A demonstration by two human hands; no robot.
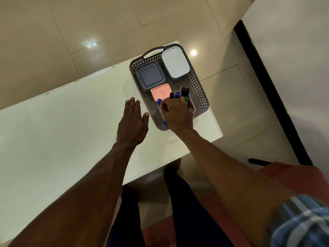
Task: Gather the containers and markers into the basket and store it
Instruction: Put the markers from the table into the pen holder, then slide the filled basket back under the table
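From the head view I see the grey basket [199, 90] sitting at the far right corner of the white table [62, 125]. Inside it lie a grey-blue container [150, 75], a white container [175, 62] beside it, and a small pink container [161, 91] nearer me. My right hand [178, 114] reaches into the basket with its fingers curled round a bunch of markers [179, 95], their black, blue and green caps poking out past the fingers. My left hand [132, 123] hovers flat and relaxed just left of the basket, holding nothing.
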